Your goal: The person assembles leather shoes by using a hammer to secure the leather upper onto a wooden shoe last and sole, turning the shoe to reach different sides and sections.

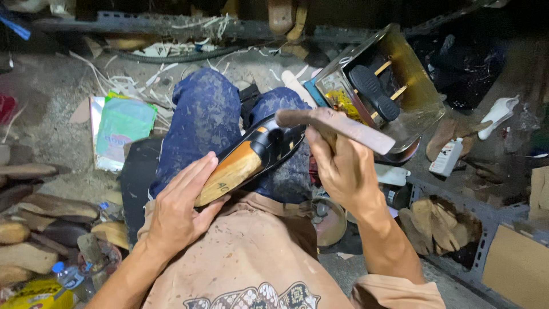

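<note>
One white bottle (447,157) beside the metal tin (420,97).

Left hand (177,214) steadying wooden shoe last (249,163) on lap, right hand (343,169) gripping hammer (337,129)

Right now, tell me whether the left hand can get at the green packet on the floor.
Probably yes. The left hand rests on the wooden shoe last on the lap, and the green packet lies beyond the left knee with nothing across the way. It would have to let go of the last and stretch forward.
</note>
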